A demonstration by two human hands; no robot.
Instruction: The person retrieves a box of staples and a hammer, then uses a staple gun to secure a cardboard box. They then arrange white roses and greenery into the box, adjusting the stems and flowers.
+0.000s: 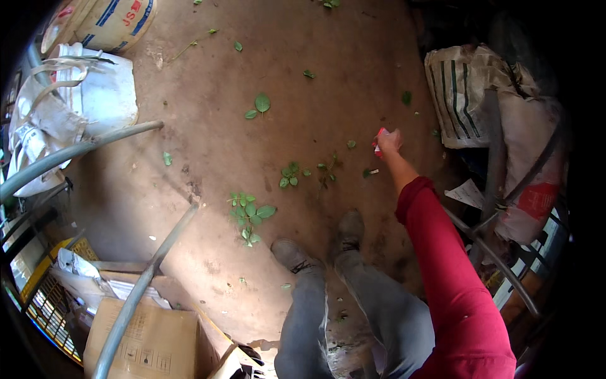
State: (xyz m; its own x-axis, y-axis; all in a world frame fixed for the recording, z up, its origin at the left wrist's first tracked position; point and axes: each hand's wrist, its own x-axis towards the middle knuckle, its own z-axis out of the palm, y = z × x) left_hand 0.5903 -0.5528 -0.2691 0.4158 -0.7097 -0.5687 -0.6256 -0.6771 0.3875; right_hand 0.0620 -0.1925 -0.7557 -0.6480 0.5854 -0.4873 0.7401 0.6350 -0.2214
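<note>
My right hand [390,140] reaches forward over the dirty floor [326,109], its fingers closed around a small red and white packet [380,135]. A red sleeve, rolled at the cuff, covers that arm. Below the hand lies a small white scrap [373,171] beside a dark green leaf. Sprigs of green leaves [292,175] are scattered on the floor, with a larger cluster [251,213] in front of my shoes [291,253]. My left hand is out of view.
Metal tubes [156,256] cross the left side over a cardboard box [147,336]. A white bucket [104,90] and a drum [113,23] stand at the upper left. On the right, striped sacks [457,99] lie behind metal bars [494,151], near a paper sheet [466,193].
</note>
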